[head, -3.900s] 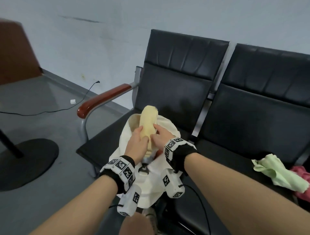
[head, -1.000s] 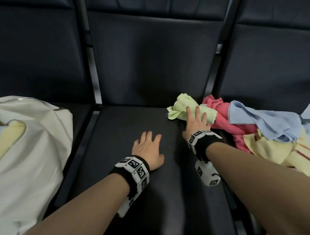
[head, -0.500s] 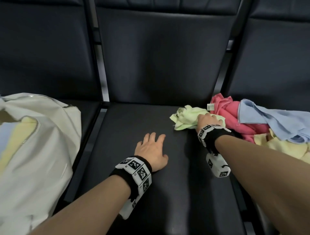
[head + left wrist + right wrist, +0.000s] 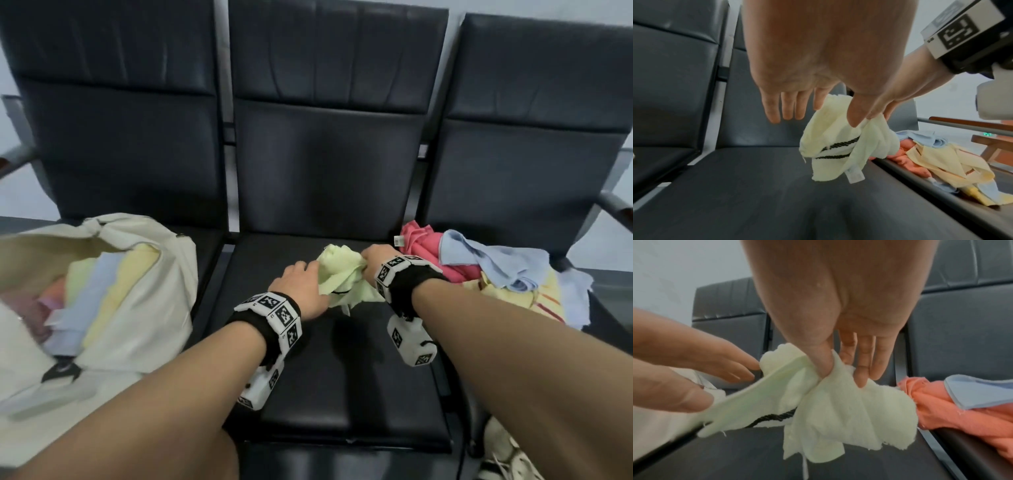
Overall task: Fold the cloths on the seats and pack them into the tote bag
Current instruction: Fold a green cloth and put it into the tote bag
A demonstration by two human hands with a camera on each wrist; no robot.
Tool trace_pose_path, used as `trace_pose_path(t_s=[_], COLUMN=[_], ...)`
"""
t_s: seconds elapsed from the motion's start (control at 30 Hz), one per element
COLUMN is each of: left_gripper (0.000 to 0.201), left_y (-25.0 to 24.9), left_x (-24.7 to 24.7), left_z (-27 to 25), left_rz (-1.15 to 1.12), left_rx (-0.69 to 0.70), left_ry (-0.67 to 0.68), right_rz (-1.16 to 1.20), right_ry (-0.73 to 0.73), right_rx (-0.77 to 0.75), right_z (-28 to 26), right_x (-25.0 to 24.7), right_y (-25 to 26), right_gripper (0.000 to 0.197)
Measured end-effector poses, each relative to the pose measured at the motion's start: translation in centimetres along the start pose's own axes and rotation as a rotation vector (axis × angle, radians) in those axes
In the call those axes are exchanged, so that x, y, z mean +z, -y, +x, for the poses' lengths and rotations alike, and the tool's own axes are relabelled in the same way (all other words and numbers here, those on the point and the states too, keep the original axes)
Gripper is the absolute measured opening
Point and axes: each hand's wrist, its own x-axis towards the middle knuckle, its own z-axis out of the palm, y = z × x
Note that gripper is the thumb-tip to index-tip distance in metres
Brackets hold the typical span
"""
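Note:
A pale green cloth [image 4: 342,274] hangs bunched just above the middle black seat [image 4: 342,370]. My right hand [image 4: 373,255] pinches its top between thumb and fingers, as the right wrist view shows [image 4: 842,378]. My left hand [image 4: 301,284] is at the cloth's left edge, thumb in front and forefinger behind it [image 4: 835,116], its other fingers straight. A black cord crosses the green cloth [image 4: 830,146]. The cream tote bag [image 4: 154,274] lies open on the left seat with several folded cloths [image 4: 102,277] inside.
A loose pile lies on the right seat: a pink cloth [image 4: 421,246], a blue cloth [image 4: 486,260] and a yellow striped cloth [image 4: 520,298]. A metal armrest [image 4: 616,209] ends the row at right. A pale shoe [image 4: 507,455] shows on the floor.
My right hand has drawn the green cloth off the pile and lifted it over the middle seat. My left hand has left the seat and reached the cloth's left edge.

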Motion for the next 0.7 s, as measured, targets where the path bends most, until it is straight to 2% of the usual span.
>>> trace_pose_path(t_s=[0.1, 0.3, 0.4, 0.47, 0.7], left_gripper=[0.070, 0.060, 0.031, 0.014, 0.018], left_y=[-0.9, -3.2, -4.0, -4.5, -7.0], left_x=[-2.1, -6.4, -8.7, -10.3, -14.0], left_z=[-2.6, -7.6, -9.5, -10.8, -13.9], left_rz=[-0.034, -0.181, -0.125, -0.094, -0.123], left_rx=[0.008, 0.048, 0.012, 0.036, 0.073], left_ry=[-0.040, -0.228, -0.361, -0.453, -0.608], right_rz=[0.057, 0.110, 0.144, 0.185, 0.415], right_ry=[-0.059, -0.158, -0.215, -0.263, -0.404], right_rx=[-0.010, -0.051, -0.071, -0.086, -0.108], right_z=[-4.0, -12.4, -16.0, -18.1, -21.4], right_x=[-2.9, -8.4, -10.8, -12.0, -12.6], right_y=[0.7, 2.5, 2.8, 2.7, 1.7], right_gripper=[0.016, 0.022, 0.024, 0.025, 0.025])
